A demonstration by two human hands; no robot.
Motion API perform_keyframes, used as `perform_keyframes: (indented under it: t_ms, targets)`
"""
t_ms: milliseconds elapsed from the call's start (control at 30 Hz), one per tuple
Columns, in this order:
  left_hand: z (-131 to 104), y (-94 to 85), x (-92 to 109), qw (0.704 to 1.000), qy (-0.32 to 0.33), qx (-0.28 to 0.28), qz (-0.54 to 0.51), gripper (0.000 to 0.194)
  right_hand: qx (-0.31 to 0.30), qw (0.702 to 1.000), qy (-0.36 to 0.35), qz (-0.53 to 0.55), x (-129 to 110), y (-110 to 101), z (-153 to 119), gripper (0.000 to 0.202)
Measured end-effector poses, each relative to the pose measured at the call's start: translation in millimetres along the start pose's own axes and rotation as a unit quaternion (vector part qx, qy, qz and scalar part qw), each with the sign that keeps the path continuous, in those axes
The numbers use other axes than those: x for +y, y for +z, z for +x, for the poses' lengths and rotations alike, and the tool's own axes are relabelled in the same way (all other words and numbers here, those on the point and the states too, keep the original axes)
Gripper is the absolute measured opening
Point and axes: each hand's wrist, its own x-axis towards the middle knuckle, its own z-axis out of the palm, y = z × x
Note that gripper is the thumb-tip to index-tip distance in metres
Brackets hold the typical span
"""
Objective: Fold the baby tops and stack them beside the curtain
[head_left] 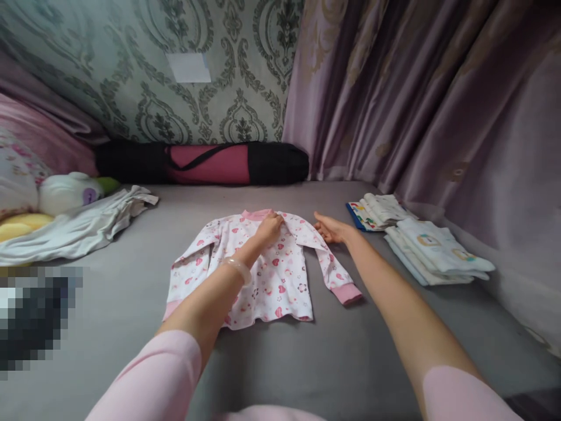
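A small long-sleeved shirt (pixel 258 278), white with pink hearts and a pink collar and cuffs, lies spread out on the grey bed sheet. My left hand (pixel 269 228) reaches across it with fingers closed on the fabric just beside the collar. The left forearm, with a pale bangle (pixel 239 270), covers part of the shirt's front. Beside the upper part of the right-hand sleeve is my right hand (pixel 332 229), thumb stretched away from its loosely bent fingers. Whether its fingertips touch the sleeve I cannot tell. That sleeve slants outward to its pink cuff (pixel 347 293).
Folded clothes (pixel 438 248) sit in stacks at the right, near the purple curtain (pixel 350 88). A black and dark-red long bag (pixel 210 164) lies along the wall. On the left are a crumpled pale garment (pixel 87 225) and a plush toy (pixel 65 192).
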Motion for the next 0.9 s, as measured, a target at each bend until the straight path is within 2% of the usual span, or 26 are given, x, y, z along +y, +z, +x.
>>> perform_keyframes:
  t_ms: [133, 200, 267, 367, 467, 500, 533, 600, 767, 900]
  targets:
    - [-7.3, 19.0, -0.4, 0.998, 0.008, 0.054, 0.023, 0.037, -0.07, 0.995, 0.052, -0.039, 11.8, -2.5, -14.5, 0.059]
    - [-9.6, 22.8, -2.0, 0.998, 0.016, 0.065, 0.018, 0.036, -0.068, 0.994, 0.04, -0.075, 15.5, -7.4, -20.6, 0.046]
    - [-10.8, 23.8, -1.5, 0.998, 0.016, 0.066, 0.013, 0.034, -0.019, 0.991, 0.009, -0.134, 15.8, -16.4, -25.3, 0.04]
    - [-11.7, 22.0, 3.6, 0.998, 0.005, 0.053, 0.018, 0.036, 0.117, 0.962, -0.067, -0.236, 10.4, -35.4, -29.1, 0.037]
    - [-12.8, 19.1, 10.1, 0.999, -0.006, 0.03, 0.041, 0.045, 0.251, 0.891, -0.181, -0.331, 5.6, -52.2, -28.0, 0.029]
    - [-13.2, 18.3, 11.8, 0.999, -0.008, 0.021, 0.05, 0.047, 0.284, 0.865, -0.198, -0.364, 5.9, -55.9, -26.6, 0.027]
    - [-13.7, 17.7, 13.3, 0.998, -0.009, 0.012, 0.057, 0.049, 0.307, 0.845, -0.196, -0.393, 7.4, -58.7, -25.1, 0.024]
    - [-14.8, 16.8, 15.1, 0.998, -0.013, -0.002, 0.067, 0.05, 0.33, 0.827, -0.161, -0.426, 13.5, -62.8, -22.3, 0.016]
    - [-12.8, 12.0, 17.8, 0.997, -0.023, -0.022, 0.073, 0.048, 0.334, 0.85, -0.093, -0.396, 37.0, -75.8, -24.9, 0.02]
    - [3.3, 8.4, 24.5, 0.995, -0.046, -0.011, 0.084, 0.042, 0.301, 0.89, -0.053, -0.339, 53.0, -79.7, -33.5, 0.019]
